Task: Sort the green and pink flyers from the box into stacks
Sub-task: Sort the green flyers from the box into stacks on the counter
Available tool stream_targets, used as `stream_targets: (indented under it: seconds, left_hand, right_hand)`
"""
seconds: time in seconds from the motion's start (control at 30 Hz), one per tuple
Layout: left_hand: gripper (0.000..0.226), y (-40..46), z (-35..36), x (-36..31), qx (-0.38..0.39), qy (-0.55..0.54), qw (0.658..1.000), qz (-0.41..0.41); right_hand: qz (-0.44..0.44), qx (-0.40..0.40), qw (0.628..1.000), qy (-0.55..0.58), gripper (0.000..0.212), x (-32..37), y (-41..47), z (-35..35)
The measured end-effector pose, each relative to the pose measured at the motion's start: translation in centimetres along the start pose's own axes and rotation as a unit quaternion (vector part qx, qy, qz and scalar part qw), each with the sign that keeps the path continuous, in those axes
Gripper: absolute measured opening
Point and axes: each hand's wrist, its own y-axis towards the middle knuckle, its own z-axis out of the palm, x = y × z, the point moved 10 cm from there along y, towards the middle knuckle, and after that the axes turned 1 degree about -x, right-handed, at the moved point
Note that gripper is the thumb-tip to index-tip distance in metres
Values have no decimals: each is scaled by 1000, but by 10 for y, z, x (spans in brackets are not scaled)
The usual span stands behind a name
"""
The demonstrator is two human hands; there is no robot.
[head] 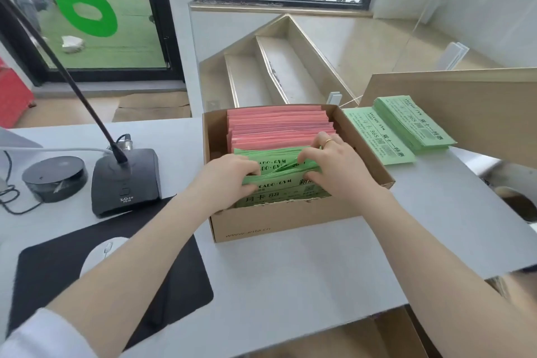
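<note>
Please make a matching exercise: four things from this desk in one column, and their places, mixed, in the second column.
1. pink flyers
2. green stacks
3. white mouse
4. desk microphone

A. on the black mat
B. on the desk, right of the box
C. far part of the box
D. left of the box

Pairs: 1-C, 2-B, 3-A, 4-D

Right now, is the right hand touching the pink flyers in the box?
Cannot tell. In the head view the right hand grips the green flyers; its raised fingers overlap the pink flyers, contact unclear.
</note>
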Motion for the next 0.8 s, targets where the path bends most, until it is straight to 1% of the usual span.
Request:
stream_targets:
  seconds: [0.07, 0.13, 0.2, 0.27, 0.33, 0.4, 0.43, 0.47, 0.53, 0.6, 0.63, 0.67, 0.73, 0.77, 0.8]
  left_hand:
    - [27, 0, 2, 1, 14, 7, 1000, -13]
    - [29, 0, 3, 1, 22, 18, 999, -22]
    - [29, 1, 3, 0, 18, 18, 999, -20]
    - [29, 0, -1, 0, 3, 13, 1000, -18]
    - [30, -3, -6, 1, -29, -5, 999, -23]
    - [30, -9, -18, -2, -89, -34, 995, -24]
    - [28, -13, -27, -5, -126, -59, 990, -29]
    - [25, -17, -36, -6, -162, -96, 981, -41]
    - [19, -26, -52, -8, -224, -187, 954, -70]
    - [14, -34, -62, -16, -259, -293, 917, -84]
    - [15, -38, -65, -26, -266, -351, 894, -82]
    - [20, -42, -67, -36, -273, -407, 868, -79]
    - [26, -49, -68, -58, -282, -491, 822, -67]
    - [27, -52, -67, -68, -286, -506, 812, -60]
    - [27, -56, -64, -78, -288, -508, 810, -53]
  right_hand:
    - [-3, 2, 1000, -22, 26, -2, 1, 0]
    - [9, 16, 1000, -5, 31, -7, 1, 1]
    - [26, 38, 999, 11, 34, -15, -1, 5]
    - [29, 49, 998, -7, 32, -20, -2, 7]
    - [24, 46, 998, -27, 31, -22, -1, 6]
    - [8, 29, 999, -36, 30, -20, -2, -2]
    - [6, 7, 1000, -28, 29, -20, -3, -10]
    - [10, -21, 1000, -11, 27, -22, -5, -20]
    - [18, -92, 995, 34, 24, -28, -14, -47]
    - [4, -156, 985, 72, 23, -32, -28, -75]
    - [-9, -178, 980, 89, 23, -35, -36, -88]
    - [-21, -191, 975, 109, 23, -38, -45, -100]
    - [-41, -186, 969, 156, 24, -46, -63, -120]
    - [-51, -174, 967, 178, 23, -51, -72, -127]
    - [-59, -156, 965, 201, 22, -56, -81, -131]
